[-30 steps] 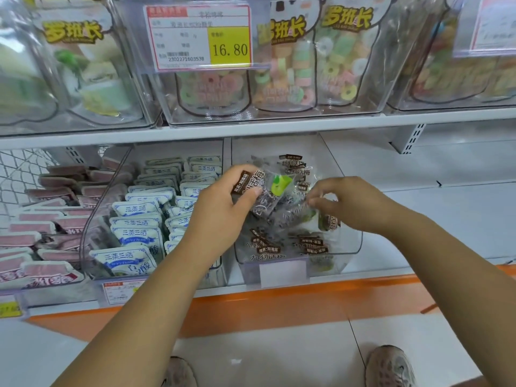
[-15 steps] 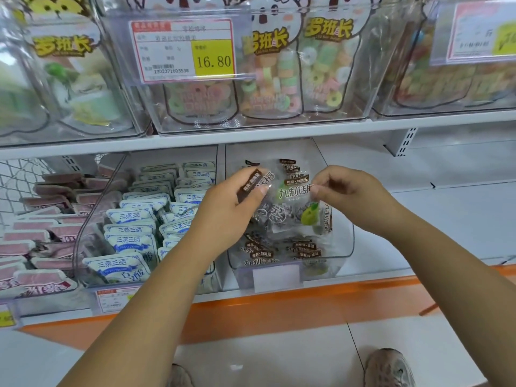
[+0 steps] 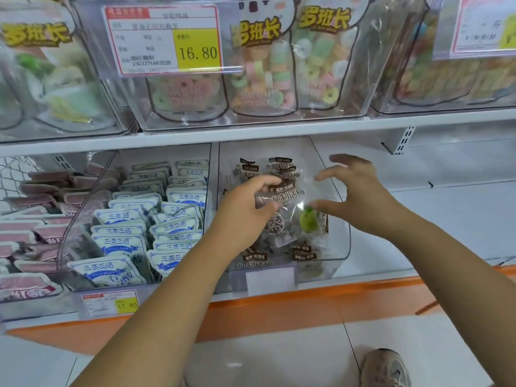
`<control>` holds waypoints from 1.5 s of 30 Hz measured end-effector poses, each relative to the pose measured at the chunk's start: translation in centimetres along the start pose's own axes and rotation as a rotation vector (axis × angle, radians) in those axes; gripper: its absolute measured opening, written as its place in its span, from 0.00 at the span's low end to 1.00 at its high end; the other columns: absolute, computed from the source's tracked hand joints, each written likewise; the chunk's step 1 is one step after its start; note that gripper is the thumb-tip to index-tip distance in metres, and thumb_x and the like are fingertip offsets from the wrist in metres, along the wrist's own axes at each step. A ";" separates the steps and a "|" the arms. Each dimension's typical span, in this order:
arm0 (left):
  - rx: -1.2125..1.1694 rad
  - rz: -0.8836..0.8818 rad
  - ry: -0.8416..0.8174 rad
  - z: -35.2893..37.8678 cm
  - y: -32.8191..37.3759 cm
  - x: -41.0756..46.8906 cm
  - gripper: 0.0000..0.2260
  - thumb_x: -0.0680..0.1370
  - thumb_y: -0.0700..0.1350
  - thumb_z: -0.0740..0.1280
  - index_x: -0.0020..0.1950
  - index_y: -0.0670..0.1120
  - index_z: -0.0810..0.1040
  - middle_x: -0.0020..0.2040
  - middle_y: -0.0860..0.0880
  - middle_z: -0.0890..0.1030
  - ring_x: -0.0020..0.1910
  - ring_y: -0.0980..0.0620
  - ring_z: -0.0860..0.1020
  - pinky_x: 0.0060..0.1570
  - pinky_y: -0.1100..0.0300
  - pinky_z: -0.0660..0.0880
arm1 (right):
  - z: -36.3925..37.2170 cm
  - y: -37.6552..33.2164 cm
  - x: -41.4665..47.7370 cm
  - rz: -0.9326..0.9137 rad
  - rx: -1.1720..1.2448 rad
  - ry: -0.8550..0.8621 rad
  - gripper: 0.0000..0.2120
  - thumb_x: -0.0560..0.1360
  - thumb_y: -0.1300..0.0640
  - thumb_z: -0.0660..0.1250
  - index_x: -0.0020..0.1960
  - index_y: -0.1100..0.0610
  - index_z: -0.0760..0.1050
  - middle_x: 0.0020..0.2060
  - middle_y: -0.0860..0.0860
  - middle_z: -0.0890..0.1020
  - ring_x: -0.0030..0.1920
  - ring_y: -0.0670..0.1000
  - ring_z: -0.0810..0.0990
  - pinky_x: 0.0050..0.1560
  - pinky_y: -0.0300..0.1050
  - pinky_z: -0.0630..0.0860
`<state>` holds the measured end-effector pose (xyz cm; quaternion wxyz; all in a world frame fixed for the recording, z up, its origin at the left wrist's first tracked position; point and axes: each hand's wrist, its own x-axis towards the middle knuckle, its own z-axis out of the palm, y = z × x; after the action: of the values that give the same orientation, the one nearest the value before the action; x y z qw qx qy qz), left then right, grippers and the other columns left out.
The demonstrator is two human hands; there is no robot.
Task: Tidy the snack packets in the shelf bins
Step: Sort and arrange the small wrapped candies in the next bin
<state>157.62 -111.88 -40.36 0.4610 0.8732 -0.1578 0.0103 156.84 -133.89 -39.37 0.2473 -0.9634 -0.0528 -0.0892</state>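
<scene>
Pale floor tiles lie nearest, with the toe of a beige shoe (image 3: 385, 367) at the lower right. Past them an orange strip (image 3: 279, 311) runs along the foot of the shelving. Two bare forearms reach up from there to the lower shelf. The left grip (image 3: 248, 210) pinches the left edge of a clear plum packet (image 3: 287, 201), thumb above and curled fingers beneath. The packet is printed 九制话梅 in dark characters, with a brown banner over them and a green plum picture at its lower right. It is held over other packets of the same kind inside the clear plum bin (image 3: 339, 247). The right grip (image 3: 360, 194) is spread, fingers and thumb apart, just beside the packet's right edge; whether the thumb touches the film cannot be told. A blank white label (image 3: 269, 277) sits on the front of that bin. In the bin to the left stand rows of blue-and-white packets (image 3: 120, 244) marked 三蒸三晒. Below them a small tag (image 3: 111, 303) carries a yellow price panel that seems to read 17.80, blurred. Further left are pink packets (image 3: 28, 236) whose writing is too soft to read. On the shelf above, clear bins hold candy bags (image 3: 318, 65) branded 罗班长 in yellow and filled with pastel rings. A red-edged price tag (image 3: 164, 40) there reads 16.80 beside the number 2302271603538, and another tag (image 3: 485, 23) at the far right is illegible.
</scene>
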 end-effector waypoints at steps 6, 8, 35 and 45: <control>-0.153 -0.029 0.257 0.5 0.0 0.5 0.18 0.77 0.43 0.68 0.66 0.54 0.73 0.52 0.58 0.77 0.35 0.62 0.75 0.33 0.75 0.72 | 0.1 0.0 -1.7 0.138 -0.034 -0.114 0.21 0.72 0.42 0.70 0.62 0.44 0.71 0.69 0.50 0.66 0.65 0.52 0.71 0.63 0.45 0.68; -0.141 -0.013 0.299 0.6 0.1 0.4 0.19 0.78 0.43 0.68 0.68 0.53 0.72 0.48 0.59 0.76 0.36 0.57 0.77 0.36 0.70 0.74 | 0.1 -0.4 -1.9 0.157 -0.111 -0.092 0.22 0.75 0.43 0.66 0.67 0.46 0.69 0.68 0.50 0.69 0.60 0.52 0.75 0.58 0.45 0.72; 0.236 0.221 0.059 2.4 0.3 0.5 0.23 0.78 0.43 0.66 0.71 0.56 0.66 0.60 0.54 0.77 0.49 0.61 0.75 0.50 0.75 0.69 | -1.2 -0.7 -3.1 0.292 0.710 0.347 0.05 0.75 0.60 0.69 0.51 0.55 0.76 0.34 0.48 0.84 0.36 0.44 0.80 0.41 0.50 0.83; 0.004 -0.058 -0.349 2.1 -0.8 0.0 0.29 0.73 0.48 0.74 0.70 0.59 0.67 0.63 0.58 0.74 0.56 0.63 0.72 0.45 0.75 0.66 | -1.1 -0.9 -1.3 0.005 0.354 0.347 0.06 0.76 0.56 0.68 0.53 0.50 0.79 0.42 0.45 0.84 0.43 0.46 0.81 0.50 0.49 0.78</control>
<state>157.54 -113.15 -42.17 0.4251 0.8667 -0.2102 -0.1545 155.32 -133.69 -38.30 0.4177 -0.8755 -0.0221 -0.2420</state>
